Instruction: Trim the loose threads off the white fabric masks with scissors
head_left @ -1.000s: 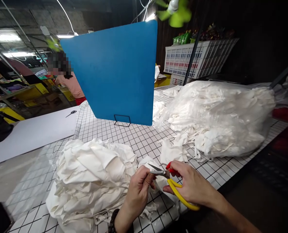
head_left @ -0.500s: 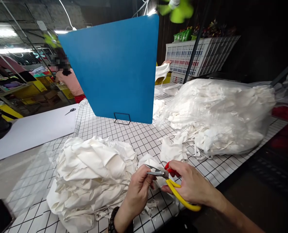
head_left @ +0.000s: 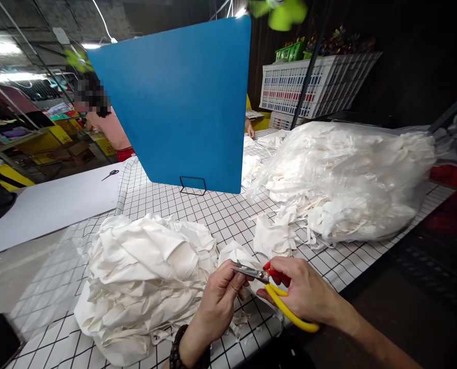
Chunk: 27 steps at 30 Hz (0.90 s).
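Table (head_left: 170, 202): one, grid-patterned, unchanged.
Board (head_left: 178, 107): one, blue, upright on the table, slightly higher in our view than a second ago.
Bag (head_left: 359, 179): one, clear, stuffed with white fabric, lying right of the board as before.
Pile (head_left: 147, 287): one white heap, just left of our hands, its shape unchanged.
Crates (head_left: 280, 92): we count two white, one above the other, where they were.
Right hand (head_left: 303, 287): ours, wrapped around the handles of the scissors, squeezed tighter than a second ago.
Left hand (head_left: 218, 294): ours, thumb and fingers pinching the cloth, mostly hidden from us.
Scissors (head_left: 264, 277): one red-and-yellow pair, between our hands, above the table; the blades, apart a second ago, are nearly together.
Cloth (head_left: 236, 252): one white piece, behind and beneath the scissors.
Co-worker's hand (head_left: 249, 128): one, beside the board; half a second ago it was higher, with white fabric lifted.
Dark scissors (head_left: 111, 175): one pair, far left, unmoved.
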{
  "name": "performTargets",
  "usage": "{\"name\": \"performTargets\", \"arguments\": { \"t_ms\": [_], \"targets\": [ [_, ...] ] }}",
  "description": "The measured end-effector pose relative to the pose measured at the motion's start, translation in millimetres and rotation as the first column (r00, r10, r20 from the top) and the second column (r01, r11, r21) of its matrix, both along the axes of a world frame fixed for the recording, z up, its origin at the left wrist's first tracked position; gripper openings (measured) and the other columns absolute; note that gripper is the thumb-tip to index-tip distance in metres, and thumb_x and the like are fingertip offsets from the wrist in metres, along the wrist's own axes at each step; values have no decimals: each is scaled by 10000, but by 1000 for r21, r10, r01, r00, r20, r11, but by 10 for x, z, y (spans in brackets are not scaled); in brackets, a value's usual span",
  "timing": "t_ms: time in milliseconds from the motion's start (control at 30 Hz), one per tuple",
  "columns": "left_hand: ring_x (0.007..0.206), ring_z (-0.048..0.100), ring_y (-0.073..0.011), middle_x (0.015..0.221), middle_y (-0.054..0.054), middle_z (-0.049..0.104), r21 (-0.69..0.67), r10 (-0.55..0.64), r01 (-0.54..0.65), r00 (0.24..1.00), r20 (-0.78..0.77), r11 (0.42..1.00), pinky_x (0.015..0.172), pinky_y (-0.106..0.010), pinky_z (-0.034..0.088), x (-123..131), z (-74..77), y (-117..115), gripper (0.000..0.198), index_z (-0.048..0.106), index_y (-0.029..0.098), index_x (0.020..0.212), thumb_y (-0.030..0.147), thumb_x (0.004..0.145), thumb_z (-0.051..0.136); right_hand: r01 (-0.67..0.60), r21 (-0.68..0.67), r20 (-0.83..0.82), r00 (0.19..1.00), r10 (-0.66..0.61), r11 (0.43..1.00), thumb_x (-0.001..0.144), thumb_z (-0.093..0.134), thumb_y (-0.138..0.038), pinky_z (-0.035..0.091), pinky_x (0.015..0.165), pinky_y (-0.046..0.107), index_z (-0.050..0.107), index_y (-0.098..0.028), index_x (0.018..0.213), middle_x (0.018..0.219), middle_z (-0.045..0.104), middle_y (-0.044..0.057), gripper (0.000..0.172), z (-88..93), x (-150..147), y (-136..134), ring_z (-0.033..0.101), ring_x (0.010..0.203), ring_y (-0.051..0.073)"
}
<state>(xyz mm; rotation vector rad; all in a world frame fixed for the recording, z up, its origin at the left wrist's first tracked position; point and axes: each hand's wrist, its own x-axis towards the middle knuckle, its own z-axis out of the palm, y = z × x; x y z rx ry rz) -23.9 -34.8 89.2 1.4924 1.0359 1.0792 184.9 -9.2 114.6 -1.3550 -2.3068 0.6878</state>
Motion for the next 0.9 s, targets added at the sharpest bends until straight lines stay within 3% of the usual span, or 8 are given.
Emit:
{"name": "performTargets", "arguments": {
  "t_ms": [400, 633, 800, 900],
  "targets": [
    [736, 532, -149, 788, -35, 572, 61, -29, 38, 991, -133, 997, 675, -241, 423, -60, 60, -5, 293, 648, 171, 823, 324, 979, 453, -43, 39, 30, 999, 42, 998, 719, 702, -407, 326, 541, 265, 527, -219, 747, 680, 574, -12, 258, 53, 4, -14, 485, 592, 147],
    [717, 526, -144, 812, -41, 558, -26, -46, 44, 997, -56, 999, 638, -231, 441, -61, -2, -16, 310, 670, 161, 855, 360, 970, 463, -29, 30, 3, 1000, 29, 999, 737, 698, -389, 293, 528, 257, 458, -209, 652, 613, 510, -33, 312, -25, 2, 0, 428, 546, 119],
    [668, 546, -134, 812, -38, 565, -70, -51, 51, 999, 0, 996, 640, -249, 453, 33, 1, 51, 311, 678, 155, 864, 373, 961, 479, -12, -90, -101, 995, 3, 996, 702, 745, -405, 271, 495, 241, 445, -204, 616, 575, 446, -56, 371, -116, 48, 14, 377, 529, 101],
    [722, 566, -162, 761, -30, 579, 22, 74, -73, 996, -45, 997, 695, -266, 454, -94, 195, 75, 287, 681, 182, 849, 375, 952, 495, 45, -221, -187, 978, -88, 974, 711, 742, -417, 287, 489, 226, 480, -205, 668, 606, 458, -62, 340, -205, 263, 141, 392, 551, 102]
  ]
}}
